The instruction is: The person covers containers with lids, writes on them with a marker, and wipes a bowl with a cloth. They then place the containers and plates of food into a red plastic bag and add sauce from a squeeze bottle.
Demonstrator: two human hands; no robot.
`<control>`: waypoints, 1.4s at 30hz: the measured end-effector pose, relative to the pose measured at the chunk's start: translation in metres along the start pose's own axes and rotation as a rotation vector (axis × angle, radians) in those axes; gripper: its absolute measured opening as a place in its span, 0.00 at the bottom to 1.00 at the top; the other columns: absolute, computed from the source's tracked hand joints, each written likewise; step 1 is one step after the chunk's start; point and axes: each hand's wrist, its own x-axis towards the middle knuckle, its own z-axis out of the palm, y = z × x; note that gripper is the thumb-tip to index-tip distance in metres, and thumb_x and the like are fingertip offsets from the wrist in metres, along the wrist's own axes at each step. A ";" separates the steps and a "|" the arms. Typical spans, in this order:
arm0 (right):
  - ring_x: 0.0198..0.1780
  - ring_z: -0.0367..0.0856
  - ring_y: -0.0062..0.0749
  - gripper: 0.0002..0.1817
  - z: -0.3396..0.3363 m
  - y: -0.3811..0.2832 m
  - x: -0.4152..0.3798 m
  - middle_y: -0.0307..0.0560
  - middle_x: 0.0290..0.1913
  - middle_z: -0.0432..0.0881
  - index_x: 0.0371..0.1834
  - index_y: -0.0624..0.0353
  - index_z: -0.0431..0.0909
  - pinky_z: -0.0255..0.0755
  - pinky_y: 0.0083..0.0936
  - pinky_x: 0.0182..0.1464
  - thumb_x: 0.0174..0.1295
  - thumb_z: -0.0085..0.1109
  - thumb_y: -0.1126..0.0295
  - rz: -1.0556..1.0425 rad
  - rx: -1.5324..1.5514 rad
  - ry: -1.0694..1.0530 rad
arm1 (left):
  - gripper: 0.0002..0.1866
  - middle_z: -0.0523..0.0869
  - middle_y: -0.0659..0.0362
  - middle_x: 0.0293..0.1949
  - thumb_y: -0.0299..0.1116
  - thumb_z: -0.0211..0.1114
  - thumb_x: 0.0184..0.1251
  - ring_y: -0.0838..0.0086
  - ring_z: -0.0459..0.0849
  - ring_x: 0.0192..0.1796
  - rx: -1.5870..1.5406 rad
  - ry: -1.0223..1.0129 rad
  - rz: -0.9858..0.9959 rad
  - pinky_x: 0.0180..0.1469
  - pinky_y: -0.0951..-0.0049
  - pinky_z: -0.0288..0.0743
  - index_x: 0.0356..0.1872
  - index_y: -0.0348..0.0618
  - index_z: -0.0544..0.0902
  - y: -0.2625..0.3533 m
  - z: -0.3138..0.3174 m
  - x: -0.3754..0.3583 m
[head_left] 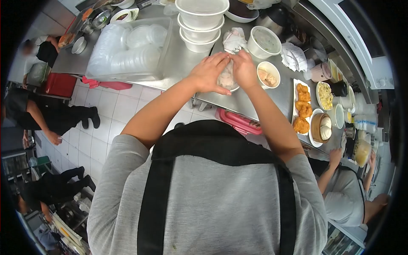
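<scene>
A round container with a clear cover and pale food inside point(226, 79) stands near the counter's front edge, between my two hands. My left hand point(210, 73) lies over its left side, fingers spread and thumb stretched out low. On the other side my right hand point(244, 69) is closed with bent fingers against the rim. The fingertips of both hands meet at the far side, hiding part of the rim. Just right of my right hand is an uncovered white tub with food pieces point(267, 75); behind it stands a lidded white tub point(264, 41).
A large clear bin of plastic lids point(127, 51) and stacked lidded tubs point(201, 25) are at left. Crumpled paper point(234, 40) lies behind my hands. Right are fried pieces point(302, 109) and a bun steamer point(321, 127). A co-worker point(346, 197) stands right; others stand left.
</scene>
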 end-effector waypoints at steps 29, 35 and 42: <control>0.73 0.48 0.47 0.27 -0.002 -0.045 -0.053 0.46 0.72 0.53 0.69 0.42 0.58 0.45 0.58 0.66 0.65 0.44 0.57 0.081 -0.239 -0.187 | 0.52 0.51 0.41 0.70 0.45 0.68 0.54 0.49 0.51 0.71 -0.423 0.351 -0.010 0.71 0.60 0.47 0.71 0.37 0.42 -0.022 0.047 -0.031; 0.73 0.46 0.48 0.26 0.000 -0.025 -0.014 0.42 0.73 0.52 0.67 0.41 0.62 0.46 0.59 0.65 0.64 0.47 0.54 0.073 -0.371 -0.139 | 0.51 0.53 0.39 0.69 0.44 0.68 0.55 0.46 0.56 0.69 -0.345 0.369 -0.054 0.68 0.60 0.54 0.71 0.37 0.43 -0.020 0.020 -0.030; 0.43 0.76 0.41 0.06 0.005 -0.113 0.084 0.43 0.38 0.79 0.30 0.55 0.80 0.69 0.34 0.46 0.48 0.64 0.71 -0.428 0.309 0.086 | 0.22 0.72 0.50 0.55 0.37 0.68 0.52 0.56 0.71 0.55 -0.182 0.702 -0.100 0.54 0.62 0.67 0.50 0.45 0.78 -0.019 -0.035 -0.109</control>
